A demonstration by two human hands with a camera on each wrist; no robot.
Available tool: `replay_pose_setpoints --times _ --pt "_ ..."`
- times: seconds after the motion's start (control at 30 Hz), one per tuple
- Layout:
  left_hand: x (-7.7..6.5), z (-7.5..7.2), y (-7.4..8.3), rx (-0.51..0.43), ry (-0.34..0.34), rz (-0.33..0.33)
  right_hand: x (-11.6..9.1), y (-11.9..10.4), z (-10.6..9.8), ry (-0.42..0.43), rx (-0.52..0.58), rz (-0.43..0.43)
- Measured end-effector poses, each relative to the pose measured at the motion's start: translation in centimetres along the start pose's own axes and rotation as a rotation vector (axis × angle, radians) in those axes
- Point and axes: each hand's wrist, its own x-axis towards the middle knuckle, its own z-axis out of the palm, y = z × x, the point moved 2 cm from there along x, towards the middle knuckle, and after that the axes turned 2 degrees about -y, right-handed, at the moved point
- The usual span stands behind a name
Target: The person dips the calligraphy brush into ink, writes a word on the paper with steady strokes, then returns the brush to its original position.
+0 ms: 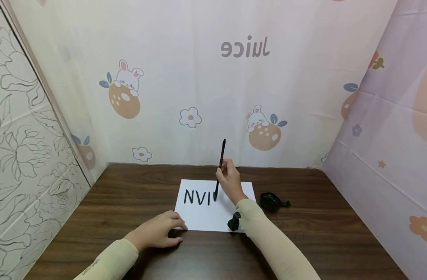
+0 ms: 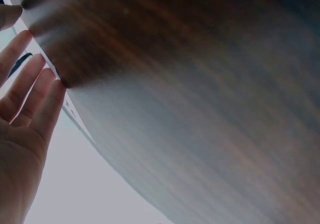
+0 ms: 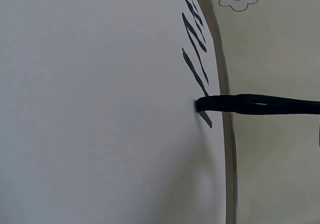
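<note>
My right hand (image 1: 230, 182) pinches a slim black writing brush (image 1: 222, 152) upright by its handle. Its dark bristles (image 3: 220, 104) press bent against a white sheet of paper (image 1: 201, 218). Large black letters (image 1: 197, 197) reading "NVI" stand along the sheet's upper part, and a short fresh stroke lies right of them, at the brush tip. At the lower left corner of the paper rests my left hand (image 1: 160, 230), its fingers loosely extended and the fingertips on the sheet's edge; the left wrist view shows these fingers (image 2: 48, 109) from the palm side. The right wrist view leaves out the right hand.
Just right of the paper, a glossy black dish (image 1: 270, 201) with a narrow neck stands on the dark wooden table (image 1: 314, 241). A small black camera (image 1: 235, 221) sits at my right wrist. Printed curtains (image 1: 196, 77) enclose the table at the back and sides.
</note>
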Motion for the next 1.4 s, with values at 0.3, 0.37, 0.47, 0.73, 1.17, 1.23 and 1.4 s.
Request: replay_pose_setpoints --times 0.3,0.37,0.47,0.73,1.17,1.23,1.4 --pt "-0.07 0.06 -0.07 0.000 0.005 0.008 -0.08 -0.12 0.14 -0.015 0.004 0.021" --pt "-0.06 0.05 -0.11 -0.002 0.010 0.016 -0.09 -0.11 0.15 -0.016 0.002 0.014" --pt "-0.03 0.00 -0.17 0.002 0.021 0.033 -0.10 -0.11 0.15 -0.019 0.001 0.009" --pt "0.00 0.06 -0.22 0.003 0.023 0.031 -0.10 0.08 0.30 -0.024 -0.006 0.008" --pt "-0.01 0.12 -0.15 0.005 0.036 0.048 0.08 -0.23 -0.06 -0.023 -0.019 0.007" --pt "0.00 0.16 -0.16 0.001 0.035 0.049 0.16 -0.28 -0.23 -0.010 -0.021 -0.001" --pt "-0.01 0.20 -0.19 -0.003 0.031 0.038 0.42 -0.26 -0.59 0.022 -0.028 -0.013"
